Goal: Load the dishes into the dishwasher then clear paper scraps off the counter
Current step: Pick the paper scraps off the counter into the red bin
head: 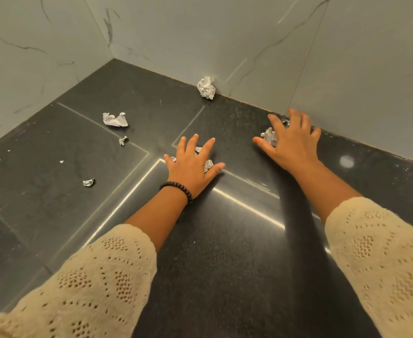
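Presently, both hands are seen stretched forward over the dark stone desk (225, 240), sleeves of cream knit covering the forearms. The left hand (190, 167) is laid with fingers spread and straight over a crumpled paper scrap (208, 165), which shows between thumb and forefinger and at the little-finger side; the grip is wide, nothing pinched. A dark bead bracelet (177, 187) is worn on the left wrist. The right hand (290, 142) is placed further back, close to the wall (347, 69), fingers splayed and slightly bent over a second paper scrap (268, 135); whether the paper is actually clutched cannot be told, as the palm side is hidden.

Other scraps noted on the desk:
- a large crumpled ball (206, 87) touching the base of the wall, well apart from both hands;
- a flatter crumpled piece (115, 119) to the left;
- a tiny wad (123, 140) just below it;
- a small scrap (88, 182) nearer the front, left of the left forearm.

Pale grey marble-veined panels are seen forming the corner behind the desk.
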